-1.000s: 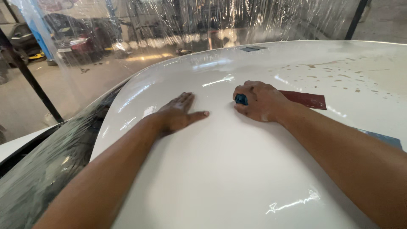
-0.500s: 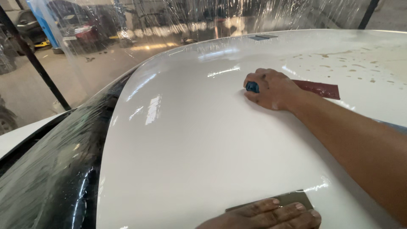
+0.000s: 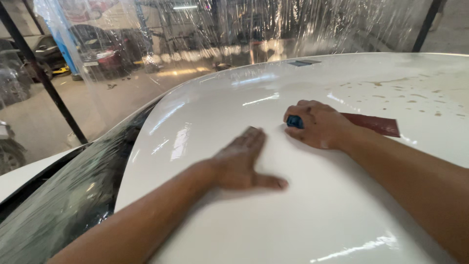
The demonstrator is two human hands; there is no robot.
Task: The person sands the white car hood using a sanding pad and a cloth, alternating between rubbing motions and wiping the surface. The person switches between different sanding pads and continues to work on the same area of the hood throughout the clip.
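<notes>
Left hand [image 3: 242,164] lies flat, palm down, on white car panel [image 3: 303,215], fingers [image 3: 251,139] stretched out and together, thumb out to the side; holds nothing, slightly blurred. Right hand [image 3: 317,124] is curled shut around blue block [image 3: 294,121], only its blue end showing past the knuckles at the hand's left side. Block pressed on the panel, just beyond and right of the left fingertips, hands near but apart. Dark red sheet [image 3: 373,123] lies flat on the panel, sticking out from under the right hand toward the right; cannot tell if it wraps the block. Panel glossy, with brownish wet spots [image 3: 415,95] at far right. Dark windshield [image 3: 63,205] under wrinkled film at lower left. Clear plastic curtain [image 3: 220,29] hangs behind the car, black pole [image 3: 44,78] leaning at left, parked cars [image 3: 97,49] blurred beyond it.
</notes>
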